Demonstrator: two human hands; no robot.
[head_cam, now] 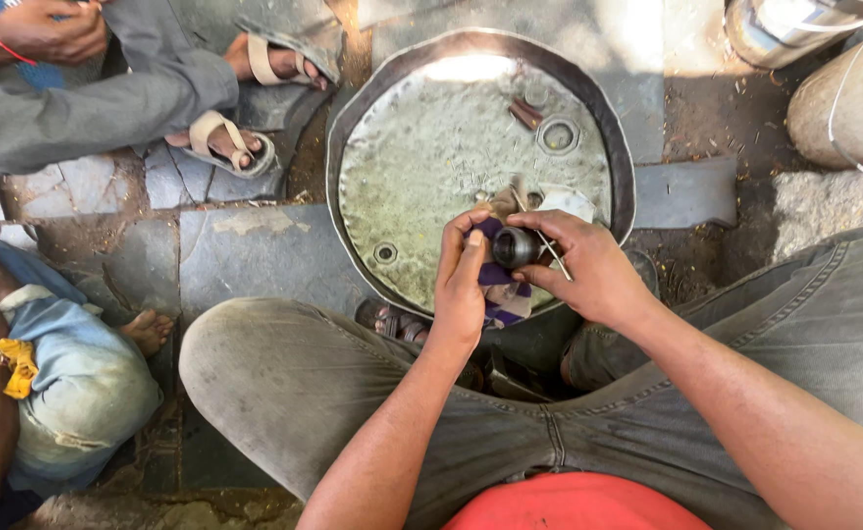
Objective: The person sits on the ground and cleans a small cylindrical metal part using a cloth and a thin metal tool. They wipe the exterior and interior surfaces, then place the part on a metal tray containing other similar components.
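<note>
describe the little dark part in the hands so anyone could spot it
Start at the big round metal pan on the stone ground. At its near rim both hands meet: the left hand bunches a purple rag, the right hand pinches a small dark cylindrical part, the only black piece there.

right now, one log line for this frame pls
left hand: grips purple cloth | right hand: holds dark round part | below: round metal pan

Your left hand [461, 285] covers most of the purple cloth [495, 280], and your right hand [588, 270] hides the far end of the small dark metal cylinder [516, 246]. You cannot tell what the thin wire beside it joins.
</note>
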